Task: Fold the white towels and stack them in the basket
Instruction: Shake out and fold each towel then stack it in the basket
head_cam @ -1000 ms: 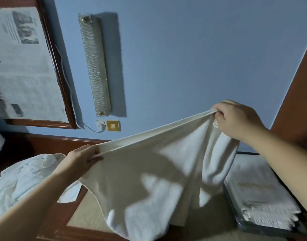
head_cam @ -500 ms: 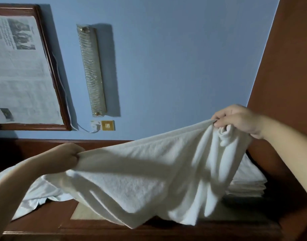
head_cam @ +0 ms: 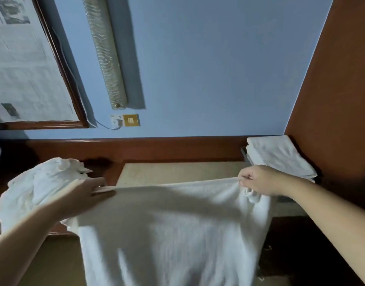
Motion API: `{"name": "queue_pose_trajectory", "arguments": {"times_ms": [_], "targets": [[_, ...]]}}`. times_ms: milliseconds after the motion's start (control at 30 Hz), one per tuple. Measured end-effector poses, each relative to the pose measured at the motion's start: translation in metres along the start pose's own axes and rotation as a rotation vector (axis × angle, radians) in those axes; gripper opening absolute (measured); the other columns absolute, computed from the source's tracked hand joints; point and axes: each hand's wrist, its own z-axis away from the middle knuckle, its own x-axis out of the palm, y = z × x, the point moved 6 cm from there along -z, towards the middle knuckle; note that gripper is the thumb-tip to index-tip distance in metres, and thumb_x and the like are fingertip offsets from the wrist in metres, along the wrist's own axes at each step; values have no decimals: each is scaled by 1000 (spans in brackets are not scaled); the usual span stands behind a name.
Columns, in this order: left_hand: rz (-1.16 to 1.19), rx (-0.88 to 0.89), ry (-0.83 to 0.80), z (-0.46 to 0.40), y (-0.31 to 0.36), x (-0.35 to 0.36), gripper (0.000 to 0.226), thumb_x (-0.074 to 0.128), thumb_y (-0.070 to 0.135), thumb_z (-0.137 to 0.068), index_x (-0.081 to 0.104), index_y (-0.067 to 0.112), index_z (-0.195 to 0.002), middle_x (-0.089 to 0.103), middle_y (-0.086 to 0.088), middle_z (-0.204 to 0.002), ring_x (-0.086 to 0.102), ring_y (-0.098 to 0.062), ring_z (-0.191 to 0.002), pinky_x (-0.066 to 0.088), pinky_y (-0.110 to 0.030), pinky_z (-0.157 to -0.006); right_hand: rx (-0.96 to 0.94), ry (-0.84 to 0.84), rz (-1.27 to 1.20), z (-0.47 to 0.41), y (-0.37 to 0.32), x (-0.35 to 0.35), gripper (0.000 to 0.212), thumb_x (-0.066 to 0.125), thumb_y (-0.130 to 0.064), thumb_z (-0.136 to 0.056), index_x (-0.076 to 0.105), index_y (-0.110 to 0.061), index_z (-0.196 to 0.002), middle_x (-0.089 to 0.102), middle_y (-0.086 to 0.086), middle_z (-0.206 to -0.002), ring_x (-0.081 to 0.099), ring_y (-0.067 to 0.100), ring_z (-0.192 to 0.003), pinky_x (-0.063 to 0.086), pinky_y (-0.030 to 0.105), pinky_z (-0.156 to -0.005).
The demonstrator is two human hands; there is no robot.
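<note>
A white towel (head_cam: 173, 228) is stretched between my hands above the beige table top and hangs down toward me. My left hand (head_cam: 84, 197) pinches its upper left corner. My right hand (head_cam: 258, 180) grips the upper right corner, with some cloth bunched under the fingers. A stack of folded white towels (head_cam: 278, 155) lies in a dark basket (head_cam: 244, 154) at the far right, behind my right hand. A pile of unfolded white towels (head_cam: 39, 182) sits at the left, beside my left forearm.
The beige table top (head_cam: 177, 172) has a dark wooden rim (head_cam: 136, 147) along the blue wall. A brown wooden panel (head_cam: 338, 100) closes off the right side. A framed print (head_cam: 22, 69), a wall lamp (head_cam: 105, 54) and a socket (head_cam: 131, 120) hang on the wall.
Both hands have come down with the towel, and it now spreads flatter and wider over the table. The camera has tipped downward, so the basket stack shows behind my right hand.
</note>
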Motion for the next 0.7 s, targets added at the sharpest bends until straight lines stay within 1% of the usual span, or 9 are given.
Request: {"name": "queue_pose_trajectory", "arguments": {"times_ms": [67,133,233,300,400,467,533,600,700], "targets": [[-24,26,65,6,-13,16,55,39,90,-86,54,37,-84,59,11,-62,59,-2,-61,53,-32,-63,8,-34,-26,3,9,22,19,57,-37,-101,65,-34,-84,69,-10,-77,66,15,-75,52,37,-72],[-32,29,94,12,-24,20,41,37,82,-92,55,46,-90,61,16,-65,60,1,-62,53,-30,-62,23,-57,-23,7,19,29,16,60,-61,-96,67,-46,-95,72,-16,-81,69,9,-79,56,39,-83],[-77,34,131,20,-34,18,4,55,57,-100,59,59,-101,66,24,-73,63,4,-67,54,-26,-65,39,-82,18,9,38,25,53,64,-94,-67,66,-61,-108,71,-23,-109,64,2,-104,53,35,-99],[-132,67,178,21,-28,11,10,60,44,-101,61,53,-99,65,23,-74,63,2,-69,52,-26,-66,20,-97,33,8,43,23,56,70,-93,-59,67,-61,-105,71,-27,-112,63,1,-107,52,35,-102],[-164,111,240,12,-14,13,14,63,31,-101,63,42,-93,63,20,-83,62,-9,-77,46,-29,-72,-4,-48,4,4,42,18,43,78,-78,-65,68,-59,-102,73,-22,-101,64,0,-102,53,34,-99],[-142,101,270,4,-11,19,12,67,24,-99,66,35,-94,65,14,-88,64,-18,-81,49,-36,-72,-14,-30,-3,2,45,16,49,82,-75,-64,64,-59,-106,71,-15,-108,62,1,-109,52,36,-100],[-135,79,329,-2,-19,27,11,69,19,-98,68,28,-101,71,4,-90,69,-30,-80,53,-42,-70,-28,-44,27,1,54,17,58,83,-77,-62,57,-57,-110,70,-9,-102,63,8,-102,53,37,-93],[-135,12,351,-6,-24,35,8,61,28,-103,66,31,-109,75,0,-94,71,-32,-81,57,-44,-70,-54,-27,32,-2,64,17,49,77,-75,-73,56,-49,-109,69,-8,-85,64,14,-83,49,34,-76],[-91,-1,315,-16,-29,51,20,47,43,-103,64,37,-111,71,5,-95,67,-27,-81,56,-43,-73,-97,46,-19,-8,76,15,28,63,-65,-92,59,-39,-102,62,-20,-85,58,6,-75,44,32,-72]]}}
